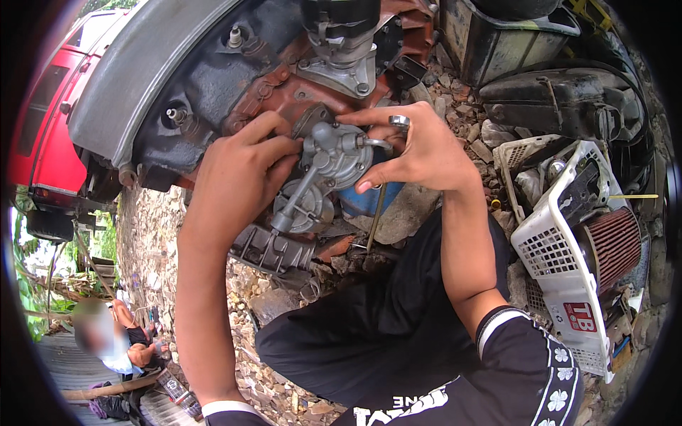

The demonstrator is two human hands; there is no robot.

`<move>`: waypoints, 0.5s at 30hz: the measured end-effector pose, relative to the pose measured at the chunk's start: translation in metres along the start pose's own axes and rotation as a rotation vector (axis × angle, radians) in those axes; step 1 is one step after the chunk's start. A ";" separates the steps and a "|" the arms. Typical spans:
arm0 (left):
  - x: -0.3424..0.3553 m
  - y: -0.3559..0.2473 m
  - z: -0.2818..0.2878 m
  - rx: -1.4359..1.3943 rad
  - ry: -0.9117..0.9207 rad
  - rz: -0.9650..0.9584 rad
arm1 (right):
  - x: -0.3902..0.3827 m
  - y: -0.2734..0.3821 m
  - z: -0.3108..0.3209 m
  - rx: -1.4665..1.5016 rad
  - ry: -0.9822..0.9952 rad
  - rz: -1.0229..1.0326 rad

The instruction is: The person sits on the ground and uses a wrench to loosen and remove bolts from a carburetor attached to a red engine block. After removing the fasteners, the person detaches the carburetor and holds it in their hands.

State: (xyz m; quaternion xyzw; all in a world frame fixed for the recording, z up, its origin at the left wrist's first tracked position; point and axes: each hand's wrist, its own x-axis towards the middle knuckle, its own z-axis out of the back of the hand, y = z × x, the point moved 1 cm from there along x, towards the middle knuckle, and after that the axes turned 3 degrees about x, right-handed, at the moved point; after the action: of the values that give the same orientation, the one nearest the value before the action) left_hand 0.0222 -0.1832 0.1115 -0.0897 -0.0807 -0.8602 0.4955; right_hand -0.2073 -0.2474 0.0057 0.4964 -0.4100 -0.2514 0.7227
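A grey cast-metal fuel pump (338, 157) with short pipe stubs is held against the side of an engine block (273, 98). My left hand (238, 167) is closed, its fingertips pressing at the pump's left edge. From the other side my right hand (430, 149), wearing a ring, grips the pump, thumb below and index finger reaching along its top toward the block. A dark mounting flange (311, 118) shows just above the pump. Whether the pump touches the block is hidden by my fingers and the pump itself.
Spark plugs (235, 37) stick out of the engine at upper left. At right lies a white plastic basket (547, 248) with a pleated filter (614, 248) and other parts. Behind the pump is a blue object (359, 200). A person (117, 341) sits at lower left; a red vehicle (60, 121) stands beyond.
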 end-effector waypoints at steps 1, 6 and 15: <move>0.001 0.000 0.000 0.003 0.012 -0.001 | -0.001 -0.001 0.000 -0.025 -0.007 0.023; 0.009 0.004 0.000 -0.025 -0.010 -0.073 | 0.001 -0.002 0.004 -0.006 0.011 0.012; 0.017 0.000 0.007 -0.073 0.096 -0.002 | 0.001 -0.051 0.020 0.429 0.085 -0.013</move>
State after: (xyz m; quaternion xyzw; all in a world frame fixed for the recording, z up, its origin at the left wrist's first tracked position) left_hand 0.0139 -0.1956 0.1219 -0.0662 -0.0252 -0.8664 0.4943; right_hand -0.2217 -0.2779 -0.0372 0.6517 -0.4200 -0.1418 0.6154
